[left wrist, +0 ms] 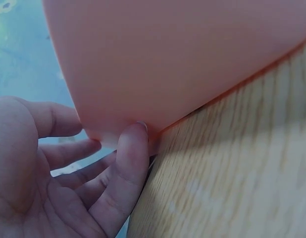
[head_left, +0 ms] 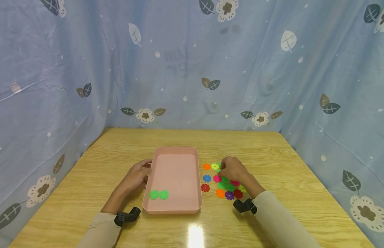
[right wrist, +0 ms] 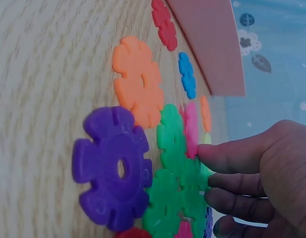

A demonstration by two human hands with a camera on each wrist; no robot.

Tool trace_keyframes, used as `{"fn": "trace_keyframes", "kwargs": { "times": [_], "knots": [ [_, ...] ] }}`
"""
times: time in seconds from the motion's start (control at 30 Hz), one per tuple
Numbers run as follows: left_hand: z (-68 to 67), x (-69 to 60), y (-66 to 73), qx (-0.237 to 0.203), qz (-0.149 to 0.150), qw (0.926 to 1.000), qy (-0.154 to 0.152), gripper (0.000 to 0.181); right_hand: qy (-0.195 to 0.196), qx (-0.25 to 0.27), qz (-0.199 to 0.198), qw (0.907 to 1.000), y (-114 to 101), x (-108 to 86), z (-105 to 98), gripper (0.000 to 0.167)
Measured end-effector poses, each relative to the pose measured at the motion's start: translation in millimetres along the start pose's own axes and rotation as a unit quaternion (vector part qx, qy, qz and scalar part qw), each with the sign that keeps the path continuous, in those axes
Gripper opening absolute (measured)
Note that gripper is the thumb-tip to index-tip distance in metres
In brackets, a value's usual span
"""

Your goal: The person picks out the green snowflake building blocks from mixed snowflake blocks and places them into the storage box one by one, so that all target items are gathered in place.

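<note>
My left hand point(head_left: 137, 176) touches the outer left side of a pink tray point(head_left: 176, 211); in the left wrist view the fingertips of the left hand point(left wrist: 74, 168) rest against the tray's wall point(left wrist: 158, 64) near a corner. Two green flower-shaped discs point(head_left: 154, 195) lie side by side at the tray's near left. To the right of the tray, my right hand point(head_left: 233, 169) reaches down over loose discs. The right wrist view has the thumb and fingers of the right hand point(right wrist: 262, 178) apart beside green discs point(right wrist: 171, 136); no firm hold shows.
Around the green discs lie a purple disc point(head_left: 229, 195), an orange disc point(head_left: 220, 193), a blue disc point(head_left: 206, 178), a red disc point(head_left: 205, 188), a yellow disc point(head_left: 214, 166) and pink ones. A patterned blue curtain point(head_left: 179, 69) hangs behind the wooden table point(head_left: 123, 144).
</note>
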State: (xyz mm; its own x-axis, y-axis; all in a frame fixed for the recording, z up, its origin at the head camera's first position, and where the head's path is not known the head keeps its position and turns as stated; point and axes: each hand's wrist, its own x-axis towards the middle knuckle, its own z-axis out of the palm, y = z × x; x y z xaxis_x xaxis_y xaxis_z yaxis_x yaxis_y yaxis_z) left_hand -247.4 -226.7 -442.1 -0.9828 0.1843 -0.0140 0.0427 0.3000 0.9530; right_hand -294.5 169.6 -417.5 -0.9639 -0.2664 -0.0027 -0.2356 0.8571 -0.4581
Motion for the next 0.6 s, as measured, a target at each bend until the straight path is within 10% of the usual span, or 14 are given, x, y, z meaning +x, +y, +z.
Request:
{"fn": "trace_keyframes", "kwargs": {
  "times": [0.6],
  "knots": [
    [0.5,-1.6,1.1,0.0,0.003,1.0,0.005,0.052,0.011,0.055,-0.014,0.9983,-1.0,2.9,0.2,0.012]
  ]
}}
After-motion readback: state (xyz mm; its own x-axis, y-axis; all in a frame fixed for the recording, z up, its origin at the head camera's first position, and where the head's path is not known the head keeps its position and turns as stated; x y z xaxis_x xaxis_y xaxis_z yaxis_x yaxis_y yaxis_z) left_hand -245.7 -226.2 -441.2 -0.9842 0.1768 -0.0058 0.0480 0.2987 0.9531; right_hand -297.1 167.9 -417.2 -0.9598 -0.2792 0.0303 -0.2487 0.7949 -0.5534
